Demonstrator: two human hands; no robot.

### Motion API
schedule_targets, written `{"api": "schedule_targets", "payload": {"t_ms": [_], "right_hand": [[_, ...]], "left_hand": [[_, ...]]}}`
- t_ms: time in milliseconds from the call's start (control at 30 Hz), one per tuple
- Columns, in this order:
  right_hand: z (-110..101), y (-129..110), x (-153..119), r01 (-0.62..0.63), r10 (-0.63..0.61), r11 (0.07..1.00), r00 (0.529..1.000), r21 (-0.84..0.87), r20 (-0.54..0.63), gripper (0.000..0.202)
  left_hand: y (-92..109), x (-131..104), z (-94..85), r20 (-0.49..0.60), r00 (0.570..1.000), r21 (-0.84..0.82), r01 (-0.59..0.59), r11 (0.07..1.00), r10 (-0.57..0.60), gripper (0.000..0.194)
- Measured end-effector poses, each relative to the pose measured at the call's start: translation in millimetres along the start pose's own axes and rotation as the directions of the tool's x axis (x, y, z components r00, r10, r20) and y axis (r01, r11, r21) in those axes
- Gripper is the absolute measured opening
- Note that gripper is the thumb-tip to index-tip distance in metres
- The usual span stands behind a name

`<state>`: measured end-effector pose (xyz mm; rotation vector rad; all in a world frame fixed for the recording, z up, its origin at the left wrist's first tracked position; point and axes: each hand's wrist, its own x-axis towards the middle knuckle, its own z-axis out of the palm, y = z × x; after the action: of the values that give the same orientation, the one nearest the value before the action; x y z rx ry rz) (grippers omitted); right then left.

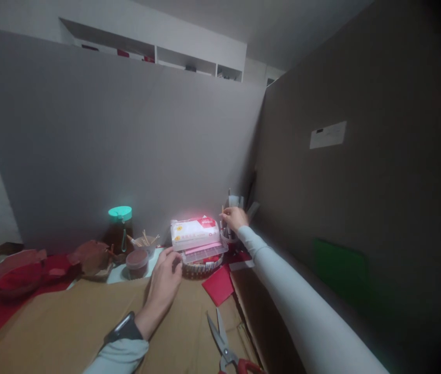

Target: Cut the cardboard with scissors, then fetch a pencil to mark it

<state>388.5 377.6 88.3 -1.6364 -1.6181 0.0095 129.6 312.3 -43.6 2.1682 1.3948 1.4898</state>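
Slim stick [222, 210], one, over cup [228, 242].
From afar I logged: right hand [236, 218], whose fingers pinched it upright, likely to clear the rim; left hand [165, 276], loosely curled, visibly empty, beside the basket [200, 270].

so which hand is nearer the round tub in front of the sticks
Left: the left hand is just right of the tub; the right hand is farther off, past the right end of the white packet.

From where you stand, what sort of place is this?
Probably a craft workspace: red-handled metal scissors, a flat brown cardboard sheet and a tall grey partition panel suggest it.
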Motion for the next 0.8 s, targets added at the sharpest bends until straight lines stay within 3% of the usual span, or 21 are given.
{"api": "schedule_targets", "payload": {"t_ms": [100,200,367,467,633,800], "right_hand": [[-7.4,-6.4,5.2,-0.030,0.032,0.991,0.999,0.131,-0.013,0.026],[-29.3,-18.6,5.7,-0.013,0.042,0.957,0.995,0.290,-0.094,0.027],[-72.5,-54.9,-17.5,0.060,0.076,0.809,0.976,0.585,-0.205,0.030],[-87.5,-79.6,-55.0,0.021,0.079,0.664,0.992,0.747,-0.098,0.031],[-100.6,-110.7,-141.5,-0.158,0.026,0.449,0.986,0.879,0.163,0.030],[-107.2,-138.5,-215.1,-0.309,-0.014,0.359,0.942,0.881,0.336,0.026]], "left_hand": [[-0.2,-0.1,0.5,-0.006,1.000,0.014,-0.012,1.000,0.012,0.019],[-1.7,0.6,1.4,-0.009,1.000,0.023,-0.029,0.999,0.030,0.019],[-3.2,3.6,3.4,-0.022,0.999,0.028,-0.032,0.999,0.032,0.021],[0.8,5.0,2.2,-0.018,1.000,0.039,-0.014,0.999,0.015,0.023],[20.6,6.9,-10.1,0.037,0.999,0.096,-0.010,0.995,0.006,0.027],[51.2,10.8,-51.9,0.130,0.991,0.139,-0.053,0.989,0.035,0.028]]}}
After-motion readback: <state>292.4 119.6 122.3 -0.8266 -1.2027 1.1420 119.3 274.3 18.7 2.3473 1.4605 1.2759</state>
